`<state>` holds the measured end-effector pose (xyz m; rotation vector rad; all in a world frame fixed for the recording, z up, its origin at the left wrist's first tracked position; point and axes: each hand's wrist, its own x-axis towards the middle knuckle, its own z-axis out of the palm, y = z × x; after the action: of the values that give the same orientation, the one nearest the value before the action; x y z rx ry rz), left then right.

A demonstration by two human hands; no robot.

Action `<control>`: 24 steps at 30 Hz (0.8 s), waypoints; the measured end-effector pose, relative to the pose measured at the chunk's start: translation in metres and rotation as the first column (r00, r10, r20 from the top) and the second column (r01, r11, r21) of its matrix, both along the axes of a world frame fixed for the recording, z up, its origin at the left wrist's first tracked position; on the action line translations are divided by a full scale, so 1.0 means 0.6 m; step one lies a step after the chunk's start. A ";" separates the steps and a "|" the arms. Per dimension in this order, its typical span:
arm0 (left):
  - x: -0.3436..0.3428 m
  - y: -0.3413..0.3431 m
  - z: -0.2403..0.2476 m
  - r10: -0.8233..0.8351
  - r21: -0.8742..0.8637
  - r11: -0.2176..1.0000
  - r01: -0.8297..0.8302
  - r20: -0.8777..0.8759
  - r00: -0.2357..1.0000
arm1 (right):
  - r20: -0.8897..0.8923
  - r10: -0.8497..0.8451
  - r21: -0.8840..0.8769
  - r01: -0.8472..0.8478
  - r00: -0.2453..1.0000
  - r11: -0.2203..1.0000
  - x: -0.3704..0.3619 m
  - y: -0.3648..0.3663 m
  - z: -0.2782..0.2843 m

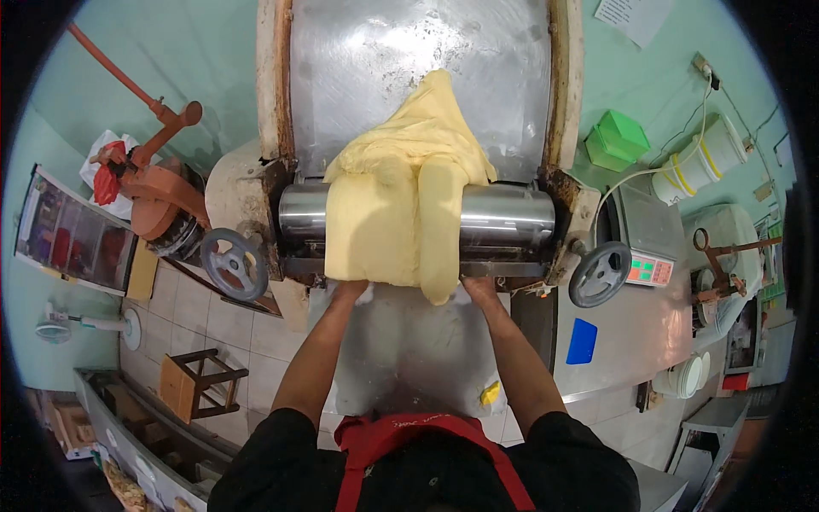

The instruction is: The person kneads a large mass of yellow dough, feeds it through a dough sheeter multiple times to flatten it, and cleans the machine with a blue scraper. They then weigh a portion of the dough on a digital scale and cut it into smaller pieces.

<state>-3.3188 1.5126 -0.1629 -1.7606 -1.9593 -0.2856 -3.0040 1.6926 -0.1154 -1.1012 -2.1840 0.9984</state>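
Observation:
A big mass of pale yellow dough (375,222) drapes over the steel roller (508,213) of a dough sheeter. Its far part lies bunched on the slanted metal plate (350,85), and a long narrow fold hangs down its right side. My left hand (351,290) reaches beneath the dough's near left edge, its fingers hidden. Just right of the hanging fold, my right hand (478,288) goes under the bar below the roller. Its fingers are hidden too, so I cannot tell what either hand holds.
Grey handwheels (235,264) flank the sheeter. A small yellow scrap (490,392) lies on the near metal tray (409,358). On the right, a steel table (631,341) carries a blue scraper (582,341) and a scale (650,270). A wooden stool (183,388) stands left.

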 end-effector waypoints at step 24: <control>0.275 -0.090 0.661 -0.029 0.005 0.999 0.035 0.662 0.749 | -0.710 -0.531 -0.702 -0.403 0.463 0.587 -0.091 -0.171 0.336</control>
<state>-3.1537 1.4588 0.2337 -1.8551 -2.3906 -1.0475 -3.0587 1.5898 0.0865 -0.6284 -0.6761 2.0634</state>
